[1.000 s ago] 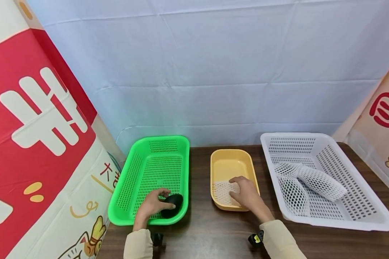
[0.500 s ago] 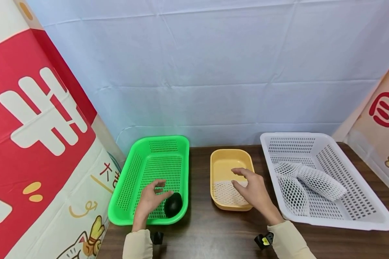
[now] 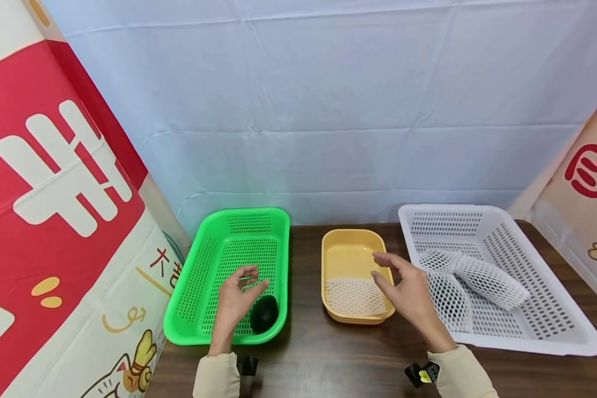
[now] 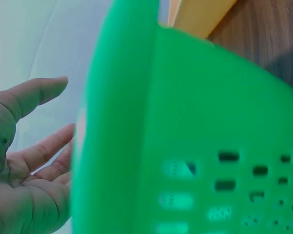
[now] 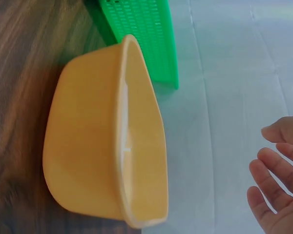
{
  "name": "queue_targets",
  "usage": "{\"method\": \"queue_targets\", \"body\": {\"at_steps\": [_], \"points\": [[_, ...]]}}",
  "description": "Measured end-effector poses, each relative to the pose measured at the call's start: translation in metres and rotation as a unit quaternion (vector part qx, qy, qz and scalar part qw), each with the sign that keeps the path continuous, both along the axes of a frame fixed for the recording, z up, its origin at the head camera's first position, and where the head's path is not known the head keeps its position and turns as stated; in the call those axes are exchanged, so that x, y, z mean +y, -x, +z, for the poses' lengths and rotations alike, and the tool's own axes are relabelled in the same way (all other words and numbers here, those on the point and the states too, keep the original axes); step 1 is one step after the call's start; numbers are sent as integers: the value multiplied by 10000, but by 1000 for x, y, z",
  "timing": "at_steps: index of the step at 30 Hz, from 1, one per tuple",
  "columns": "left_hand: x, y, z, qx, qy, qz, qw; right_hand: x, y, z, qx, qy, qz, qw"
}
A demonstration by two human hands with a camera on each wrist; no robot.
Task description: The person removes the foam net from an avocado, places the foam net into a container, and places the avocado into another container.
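As the left hand and right hand are half-spread and empty, bumping the black object should be avoided.

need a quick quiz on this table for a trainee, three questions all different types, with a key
1. Fill in the colour: the glossy black rounded object lies in the ____ rectangular perforated plastic basket.

2. True or false: the person's left hand and right hand both hold nothing.

3. Multiple choice: what lies in the near part of the yellow smooth-walled plastic tub?
A) the black rounded object
B) white open-mesh netting
C) the left hand

Key: 1. green; 2. true; 3. B
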State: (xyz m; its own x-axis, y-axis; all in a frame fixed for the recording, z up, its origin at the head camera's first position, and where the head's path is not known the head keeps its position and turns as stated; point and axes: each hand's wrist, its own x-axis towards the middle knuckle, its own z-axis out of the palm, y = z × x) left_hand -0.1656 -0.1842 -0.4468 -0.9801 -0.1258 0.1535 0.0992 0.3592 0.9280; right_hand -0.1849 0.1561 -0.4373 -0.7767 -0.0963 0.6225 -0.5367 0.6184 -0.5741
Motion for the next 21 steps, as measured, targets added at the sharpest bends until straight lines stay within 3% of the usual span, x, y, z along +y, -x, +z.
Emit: {"method": "queue_targets", "body": {"at_steps": [4,5,9,11,12,16,19,21], "points": [[8,1,0,495,-330,78,9982,9,0,5,108,138,-181,9997],[7,7,-11,777,-492,10,9958,12,0,7,151,135,-244,9995],[17,7,-9,1221,-524,110,9911,26,2,7,303,172,-336,9988],[22,7,-7,1255,-429,81,9911,39,8,-3,393,91,-434,9982],[28,1,5,1107,-274,167,9933,47,12,-10,414,66,-484,9979],[36,0,8,956,-200,26,9952,72,21,-29,373,-39,-788,9962],[42,1,7,904,-186,-25,9957,75,12,-12,184,46,-834,9963],[50,-3,15,853,-227,-39,9961,74,3,5,137,65,-824,9965]]}}
